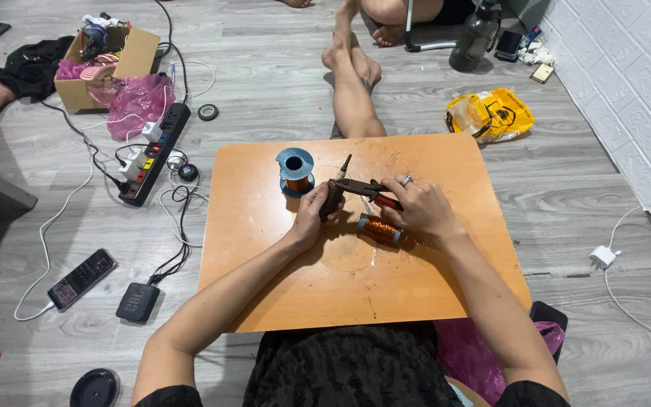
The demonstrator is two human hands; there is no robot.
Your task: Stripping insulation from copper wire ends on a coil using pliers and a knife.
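Note:
On a small orange wooden table [416,286], my left hand [312,217] grips a small dark part [332,200] with a thin stem pointing up. My right hand [418,209], a ring on one finger, holds red-handled pliers [363,188] whose jaws meet the dark part. A coil of copper wire [380,230] lies on the table just under my right hand. A blue spool [295,172] of copper wire stands upright behind my left hand.
A person's bare leg [352,83] stretches toward the table's far edge. On the left floor lie a black power strip [156,154] with cables, a cardboard box [107,64], a phone [82,280] and a black speaker [139,302]. A yellow bag [491,114] sits at right.

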